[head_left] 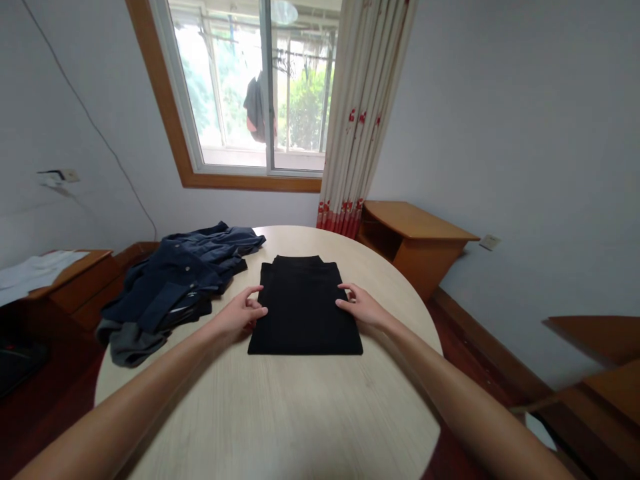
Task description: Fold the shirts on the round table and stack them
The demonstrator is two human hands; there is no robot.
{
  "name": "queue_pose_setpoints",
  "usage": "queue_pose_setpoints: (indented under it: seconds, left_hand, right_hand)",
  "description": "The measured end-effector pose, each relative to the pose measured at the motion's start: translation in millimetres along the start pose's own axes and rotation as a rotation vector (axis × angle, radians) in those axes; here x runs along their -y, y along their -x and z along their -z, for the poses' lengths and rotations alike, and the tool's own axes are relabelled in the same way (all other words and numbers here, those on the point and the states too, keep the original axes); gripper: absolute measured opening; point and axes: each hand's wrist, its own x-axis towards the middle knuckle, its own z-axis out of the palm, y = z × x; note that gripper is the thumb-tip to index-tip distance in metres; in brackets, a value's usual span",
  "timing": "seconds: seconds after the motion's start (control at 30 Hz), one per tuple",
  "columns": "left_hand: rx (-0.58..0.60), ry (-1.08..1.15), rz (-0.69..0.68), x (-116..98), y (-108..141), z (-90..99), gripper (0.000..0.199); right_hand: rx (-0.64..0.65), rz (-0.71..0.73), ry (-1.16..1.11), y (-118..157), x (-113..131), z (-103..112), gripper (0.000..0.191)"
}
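A black shirt (305,310), folded into a flat rectangle with its collar end pointing away from me, lies on the round table (280,407). My left hand (241,312) pinches its left edge, the thumb on top of the cloth. On the opposite edge my right hand (364,305) does the same, thumb over the fabric and fingers curled at the side. The undersides of the fingers are partly hidden.
A loose pile of dark clothes (175,273) covers the table's left side, with a grey piece (135,343) hanging near the edge. Beyond the table stand a wooden desk (415,220) and a curtain (360,120) beside the window. A wooden cabinet (80,287) is at left.
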Motion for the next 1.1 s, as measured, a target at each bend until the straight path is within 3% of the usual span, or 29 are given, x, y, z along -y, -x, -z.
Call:
queue_pose_setpoints:
  seconds: [0.13,0.27,0.5,0.63,0.83,0.97,1.1]
  left_hand:
    - [-0.057,-0.126,-0.072,-14,-26,-5.1,0.068]
    - [-0.104,-0.250,-0.026,-30,-69,-10.0,0.061]
    - [-0.191,-0.073,-0.038,-27,-128,-20.4,0.050]
    - [-0.183,-0.002,-0.044,-16,-134,-20.0,0.055]
    - [-0.306,0.224,-0.324,-3,-121,-3.7,0.065]
    - [-0.291,0.132,-0.260,3,-120,1.0,0.072]
    - [-0.296,0.070,-0.221,0,-122,0.1,0.070]
  right_hand:
    - [-0.077,-0.035,-0.095,-27,7,-4,0.040]
    - [-0.136,-0.107,-0.261,-64,7,-11,0.040]
    - [-0.220,-0.088,-0.381,-107,-20,-26,0.044]
    - [-0.222,0.028,-0.359,-109,-30,-27,0.050]
    - [-0.225,0.312,-0.205,-109,-24,-30,0.060]
    - [-0.224,0.293,0.015,-114,-22,-35,0.064]
    - [-0.243,0.277,0.022,-114,-20,-32,0.066]
